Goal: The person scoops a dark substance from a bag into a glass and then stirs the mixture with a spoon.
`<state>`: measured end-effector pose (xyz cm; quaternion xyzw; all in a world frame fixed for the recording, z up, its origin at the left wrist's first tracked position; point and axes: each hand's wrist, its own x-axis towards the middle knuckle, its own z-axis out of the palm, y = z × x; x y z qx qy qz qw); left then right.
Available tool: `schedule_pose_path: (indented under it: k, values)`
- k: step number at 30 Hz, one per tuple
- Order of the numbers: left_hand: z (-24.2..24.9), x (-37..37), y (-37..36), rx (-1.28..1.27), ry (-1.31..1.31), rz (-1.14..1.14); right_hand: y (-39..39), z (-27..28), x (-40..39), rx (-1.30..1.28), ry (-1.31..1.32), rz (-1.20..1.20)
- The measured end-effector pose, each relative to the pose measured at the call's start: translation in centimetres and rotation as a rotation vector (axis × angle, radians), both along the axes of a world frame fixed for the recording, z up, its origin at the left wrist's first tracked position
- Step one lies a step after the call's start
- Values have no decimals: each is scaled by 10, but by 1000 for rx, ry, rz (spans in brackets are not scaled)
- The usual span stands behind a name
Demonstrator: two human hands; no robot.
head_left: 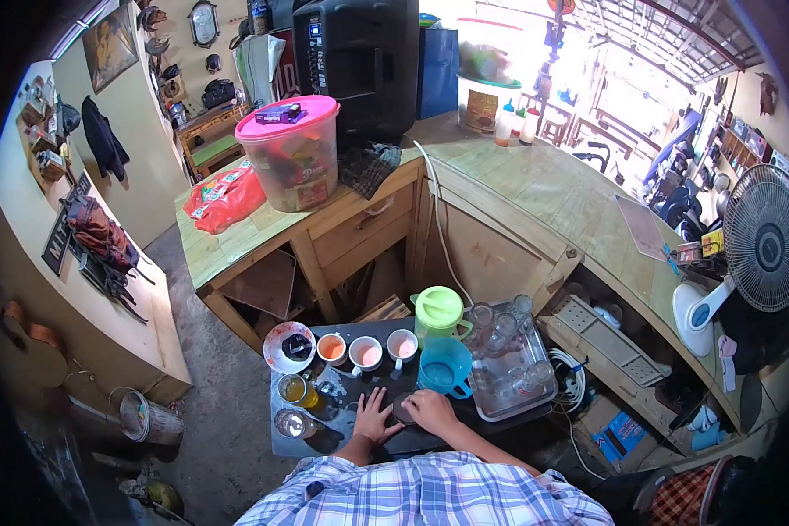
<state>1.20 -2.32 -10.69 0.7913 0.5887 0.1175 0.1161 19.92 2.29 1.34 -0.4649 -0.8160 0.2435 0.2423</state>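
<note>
On the table (352,330), three cups (366,354) stand between a bowl (276,355) on the left and two jugs (444,373); before the bowl are two glasses (295,424); before the rightmost cup, a disc (401,408); right, a tray (500,407) of more glasses (506,326)

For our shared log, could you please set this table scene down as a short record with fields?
left hand: flat, fingers spread
right hand: fingers curled at a dark round object
row of cups: three, contents orange to pink
yellow drink: in a glass, left side
green pitcher: lidded, behind the blue pitcher
tray: right side, holding clear glasses
</note>
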Motion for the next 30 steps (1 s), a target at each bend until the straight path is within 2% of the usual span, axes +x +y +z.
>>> schedule_pose_path:
  k: [3,6,10,12,15,19,21,24,28,30]
  values:
    - [2,-1,4,1,11,3,2,0,-1,84,100,-21]
    - [0,0,3,-23,8,4,-1,-5,2,89,-6,-5]
    - [1,-1,3,-27,-1,3,-3,-7,1,113,166,-4]
    - [1,0,3,-20,-2,2,-3,-4,3,93,25,-31]
    - [0,0,4,-18,4,1,1,-5,4,17,65,19]
    - [-1,0,3,-19,7,-1,2,-5,0,79,140,-43]
    - [-1,0,3,-31,7,-3,3,-4,2,60,-12,-26]
    - [-1,-2,3,-24,3,-4,1,-4,-1,3,91,-52]
    - [-4,-1,4,-20,19,0,3,-2,-1,53,11,-67]
    - [-4,0,2,-24,3,2,3,-5,1,-64,11,-31]
